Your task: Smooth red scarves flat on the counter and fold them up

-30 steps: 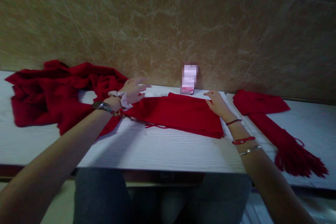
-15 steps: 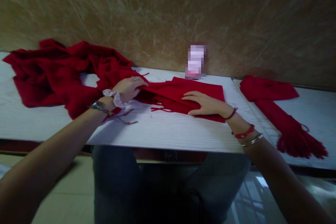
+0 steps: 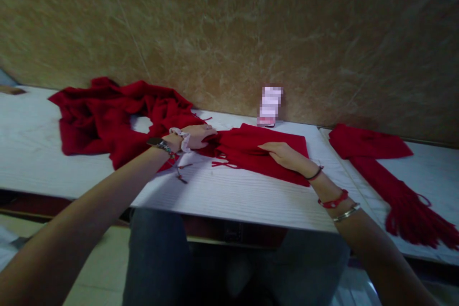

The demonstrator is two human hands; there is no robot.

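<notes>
A red fringed scarf lies folded flat on the white table, its loose tassels showing along the near side. My left hand has its fingers curled over the gathered left part of the scarf. On the folded part, my right hand pinches the cloth between thumb and fingers. A large crumpled heap of red cloth spreads out to the left, touching or running under my left forearm; whether it joins the folded scarf cannot be made out.
Another red scarf lies bent at the right, its fringe toward the near edge. A phone with a blurred screen leans against the brown marbled wall. The white wood-grain table has a seam at the right. My knees are below its front edge.
My right hand has gone from lying spread on the scarf to pinching it. My left hand keeps its hold. The whole view has shifted, so things appear lower.
</notes>
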